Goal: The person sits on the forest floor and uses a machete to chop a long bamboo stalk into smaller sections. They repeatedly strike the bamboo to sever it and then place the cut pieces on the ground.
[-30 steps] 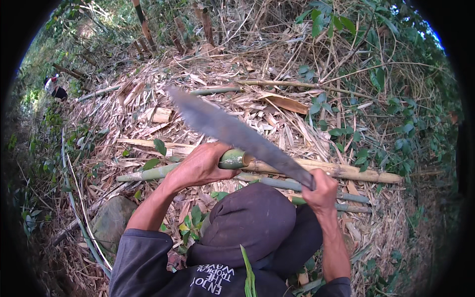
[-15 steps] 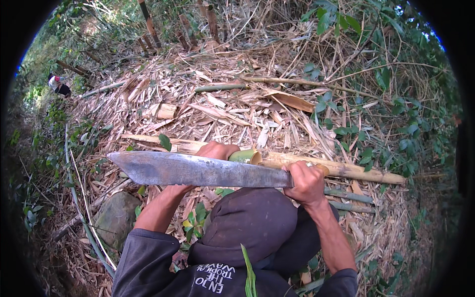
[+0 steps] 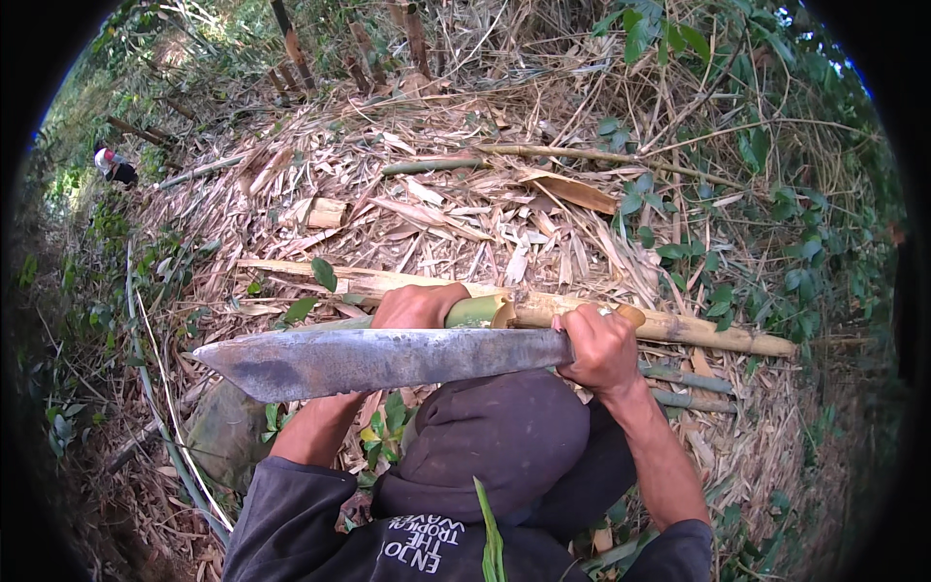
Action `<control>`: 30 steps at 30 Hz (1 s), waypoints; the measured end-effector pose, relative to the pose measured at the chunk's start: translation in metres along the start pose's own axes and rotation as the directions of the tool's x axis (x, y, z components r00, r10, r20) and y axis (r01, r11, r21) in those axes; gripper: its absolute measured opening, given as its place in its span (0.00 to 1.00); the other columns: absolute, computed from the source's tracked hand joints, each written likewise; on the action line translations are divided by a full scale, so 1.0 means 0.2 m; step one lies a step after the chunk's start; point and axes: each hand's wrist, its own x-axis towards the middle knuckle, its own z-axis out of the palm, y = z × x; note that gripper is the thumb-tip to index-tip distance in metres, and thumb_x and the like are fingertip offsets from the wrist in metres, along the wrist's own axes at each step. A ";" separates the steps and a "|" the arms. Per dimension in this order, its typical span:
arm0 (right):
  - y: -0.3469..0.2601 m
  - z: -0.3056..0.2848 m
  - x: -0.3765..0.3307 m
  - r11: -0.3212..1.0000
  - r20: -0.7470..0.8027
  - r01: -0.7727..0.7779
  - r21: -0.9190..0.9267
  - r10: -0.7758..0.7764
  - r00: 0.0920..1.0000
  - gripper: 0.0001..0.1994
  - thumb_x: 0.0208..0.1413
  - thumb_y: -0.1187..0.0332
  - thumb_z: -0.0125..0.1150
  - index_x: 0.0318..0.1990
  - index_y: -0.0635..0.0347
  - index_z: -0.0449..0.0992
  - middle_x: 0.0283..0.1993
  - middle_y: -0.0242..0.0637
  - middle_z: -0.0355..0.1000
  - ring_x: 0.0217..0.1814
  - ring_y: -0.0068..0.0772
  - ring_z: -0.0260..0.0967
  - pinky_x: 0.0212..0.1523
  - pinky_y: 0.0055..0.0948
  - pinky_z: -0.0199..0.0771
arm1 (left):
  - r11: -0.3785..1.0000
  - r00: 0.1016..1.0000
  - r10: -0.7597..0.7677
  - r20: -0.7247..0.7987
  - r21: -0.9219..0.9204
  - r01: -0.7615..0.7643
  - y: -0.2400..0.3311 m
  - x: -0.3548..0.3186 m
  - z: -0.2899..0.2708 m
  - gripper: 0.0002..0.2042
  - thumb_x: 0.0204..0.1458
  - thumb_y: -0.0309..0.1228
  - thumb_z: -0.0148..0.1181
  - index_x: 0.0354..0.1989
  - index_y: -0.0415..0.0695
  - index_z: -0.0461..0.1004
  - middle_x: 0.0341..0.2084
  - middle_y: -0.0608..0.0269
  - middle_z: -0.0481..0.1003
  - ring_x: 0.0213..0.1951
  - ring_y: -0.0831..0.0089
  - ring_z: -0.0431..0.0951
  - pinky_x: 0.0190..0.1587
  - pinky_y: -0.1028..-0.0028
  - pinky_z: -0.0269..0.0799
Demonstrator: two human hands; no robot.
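Head view: your right hand [image 3: 601, 347] is clamped on the machete [image 3: 378, 361], blade level and pointing left. Your left hand [image 3: 419, 306] is closed round the bamboo [image 3: 582, 315], which lies across the leaf litter [image 3: 456, 213]. Keep that hand well back from where the edge lands, and strike away from your knee. No packages, labels or signs show.

light: soft daylight, dappled | shadows: faint | focus: sharp centre | edges: fisheye bending, black vignette
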 end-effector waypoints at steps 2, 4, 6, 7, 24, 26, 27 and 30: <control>-0.02 0.00 0.02 0.999 -0.006 -0.008 0.032 0.008 1.000 0.07 0.37 0.72 0.63 0.24 0.57 0.70 0.19 0.34 0.62 0.15 0.37 0.63 0.20 0.33 0.65 | 0.999 0.997 0.049 -0.056 0.010 -0.049 0.00 -0.04 -0.01 0.12 0.43 0.36 0.64 0.32 0.42 0.74 0.21 0.52 0.76 0.26 0.54 0.78 0.31 0.61 0.70; 0.02 -0.03 0.00 1.000 -0.004 -0.005 -0.031 0.005 1.000 0.07 0.37 0.72 0.63 0.24 0.57 0.70 0.19 0.34 0.62 0.15 0.37 0.64 0.20 0.33 0.66 | 0.997 0.995 0.077 -0.068 -0.016 -0.078 0.00 -0.04 0.02 0.12 0.43 0.36 0.63 0.32 0.42 0.74 0.21 0.53 0.76 0.26 0.54 0.78 0.30 0.61 0.70; 0.04 -0.07 -0.03 0.998 0.013 -0.014 -0.057 0.015 1.000 0.07 0.37 0.72 0.63 0.24 0.57 0.70 0.19 0.34 0.62 0.15 0.37 0.64 0.20 0.33 0.66 | 0.998 0.999 0.049 0.003 -0.032 -0.049 -0.01 -0.05 0.00 0.12 0.43 0.36 0.63 0.32 0.43 0.74 0.22 0.54 0.76 0.26 0.55 0.77 0.29 0.60 0.68; 0.04 -0.09 -0.05 0.998 0.029 -0.024 -0.052 0.026 0.999 0.06 0.38 0.72 0.63 0.23 0.57 0.70 0.19 0.34 0.62 0.15 0.37 0.64 0.20 0.34 0.66 | 0.998 0.999 0.043 0.027 -0.036 -0.042 -0.01 -0.08 -0.01 0.11 0.43 0.36 0.63 0.32 0.43 0.74 0.22 0.54 0.76 0.26 0.55 0.77 0.29 0.61 0.68; -0.01 -0.13 -0.27 0.924 0.082 -0.372 -0.094 0.379 0.922 0.13 0.30 0.73 0.65 0.29 0.59 0.72 0.23 0.41 0.69 0.21 0.47 0.69 0.23 0.41 0.68 | 0.979 0.967 0.191 -0.170 0.109 -0.174 -0.16 0.05 -0.09 0.12 0.47 0.31 0.65 0.37 0.43 0.70 0.26 0.57 0.71 0.31 0.61 0.74 0.34 0.62 0.67; 0.00 -0.14 -0.27 0.916 0.067 -0.380 -0.127 0.390 0.919 0.14 0.29 0.73 0.66 0.29 0.59 0.72 0.24 0.41 0.70 0.21 0.47 0.70 0.23 0.40 0.69 | 0.966 0.949 0.252 -0.189 0.101 -0.236 -0.12 0.06 -0.09 0.11 0.48 0.31 0.64 0.36 0.42 0.70 0.27 0.57 0.71 0.31 0.60 0.73 0.34 0.63 0.67; -0.01 -0.15 -0.25 0.921 0.095 -0.362 -0.143 0.376 0.922 0.13 0.30 0.72 0.65 0.29 0.58 0.72 0.24 0.40 0.70 0.22 0.46 0.71 0.24 0.39 0.70 | 0.980 0.972 0.186 -0.141 -0.046 -0.194 -0.10 0.04 -0.08 0.11 0.49 0.31 0.64 0.37 0.42 0.69 0.27 0.57 0.70 0.31 0.58 0.73 0.33 0.63 0.66; -0.03 -0.11 -0.15 0.957 0.058 -0.267 -0.111 0.275 0.960 0.12 0.31 0.72 0.64 0.28 0.58 0.72 0.23 0.38 0.70 0.21 0.45 0.70 0.25 0.38 0.70 | 0.977 0.974 0.211 0.087 0.004 -0.212 -0.03 0.00 -0.04 0.12 0.49 0.30 0.63 0.40 0.41 0.70 0.27 0.57 0.71 0.31 0.58 0.74 0.33 0.64 0.68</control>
